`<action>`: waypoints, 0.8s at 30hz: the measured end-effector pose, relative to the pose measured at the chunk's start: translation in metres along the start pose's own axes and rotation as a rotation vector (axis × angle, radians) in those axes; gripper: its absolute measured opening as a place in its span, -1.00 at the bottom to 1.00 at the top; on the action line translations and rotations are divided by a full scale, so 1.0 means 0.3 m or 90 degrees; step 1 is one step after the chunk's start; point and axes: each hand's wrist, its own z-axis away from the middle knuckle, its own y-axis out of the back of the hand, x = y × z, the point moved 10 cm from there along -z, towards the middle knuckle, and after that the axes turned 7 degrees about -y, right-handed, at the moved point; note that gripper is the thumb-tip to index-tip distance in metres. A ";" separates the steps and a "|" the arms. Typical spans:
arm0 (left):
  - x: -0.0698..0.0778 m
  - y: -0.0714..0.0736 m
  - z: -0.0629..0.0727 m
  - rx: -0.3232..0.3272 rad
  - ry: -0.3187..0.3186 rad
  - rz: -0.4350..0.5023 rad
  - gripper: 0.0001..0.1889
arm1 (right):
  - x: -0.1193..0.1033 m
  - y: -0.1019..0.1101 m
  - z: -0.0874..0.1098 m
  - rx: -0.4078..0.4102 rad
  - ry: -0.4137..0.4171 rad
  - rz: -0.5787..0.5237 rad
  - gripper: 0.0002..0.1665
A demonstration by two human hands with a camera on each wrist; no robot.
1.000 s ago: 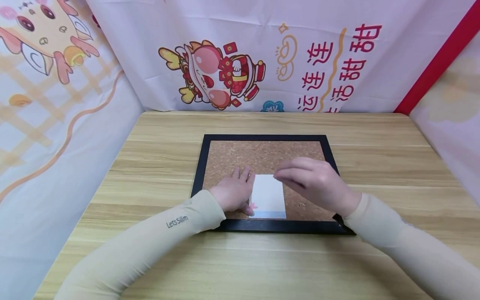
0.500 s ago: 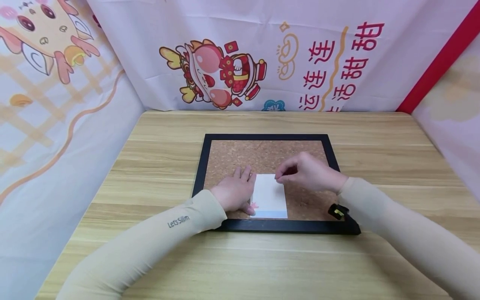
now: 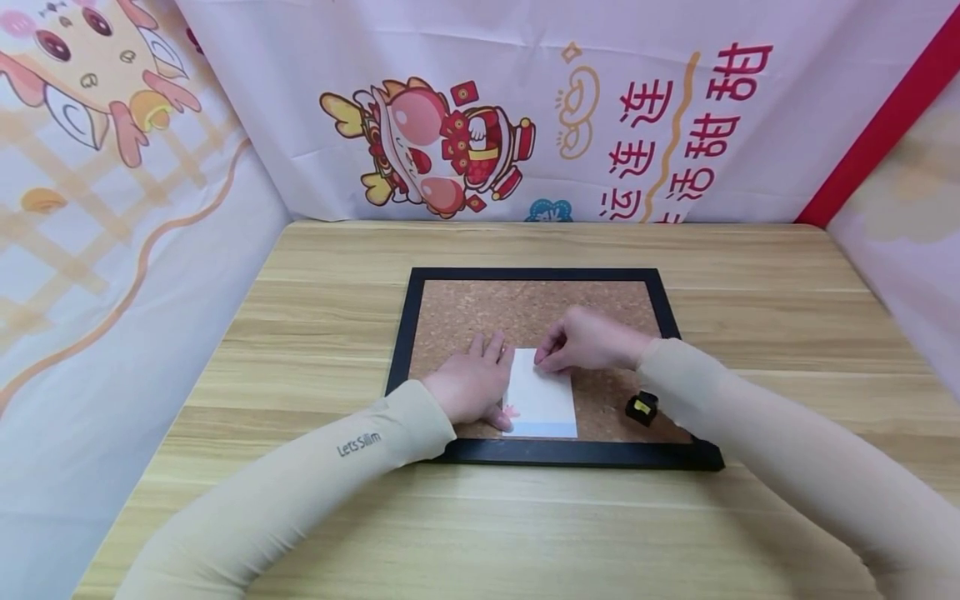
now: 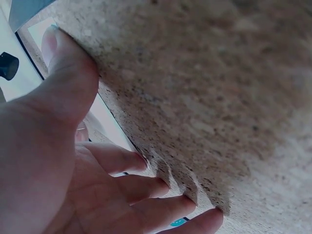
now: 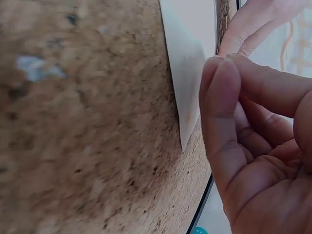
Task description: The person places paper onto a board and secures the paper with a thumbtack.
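A white paper sheet (image 3: 537, 400) with a small pink print and a pale blue lower band lies on a black-framed corkboard (image 3: 472, 308). My left hand (image 3: 468, 385) rests along the sheet's left edge, fingers spread and thumb on its lower left corner. In the left wrist view the left hand's fingertips (image 4: 163, 184) touch the cork. At the sheet's upper part, my right hand (image 3: 588, 340) has thumb and index finger pressed together. The right wrist view shows those fingertips (image 5: 225, 73) meeting close over the paper; I cannot tell whether something tiny lies between them.
The corkboard lies on a wood-grain table (image 3: 337, 333). A small black device (image 3: 642, 408) with a yellow mark sits by the right wrist. Printed white cloth (image 3: 285, 100) hangs behind the table and along its sides.
My right hand has moved left and inward over the sheet's upper part, its thumb and index fingertips pinched together. The left hand and the sheet stay nearly in place.
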 end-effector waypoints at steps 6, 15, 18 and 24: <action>0.000 -0.007 -0.004 -0.002 -0.002 0.000 0.13 | -0.007 -0.018 -0.034 -0.025 -0.021 0.037 -0.93; 0.002 -0.004 -0.006 -0.002 -0.002 -0.022 0.15 | -0.023 -0.035 -0.064 -0.062 -0.050 0.075 -0.92; 0.003 -0.003 -0.005 0.000 -0.004 -0.028 0.15 | -0.038 -0.037 -0.072 -0.062 -0.060 0.099 -0.91; 0.000 -0.003 -0.007 -0.002 -0.001 -0.025 0.14 | -0.059 -0.030 -0.085 -0.056 -0.082 0.136 -0.90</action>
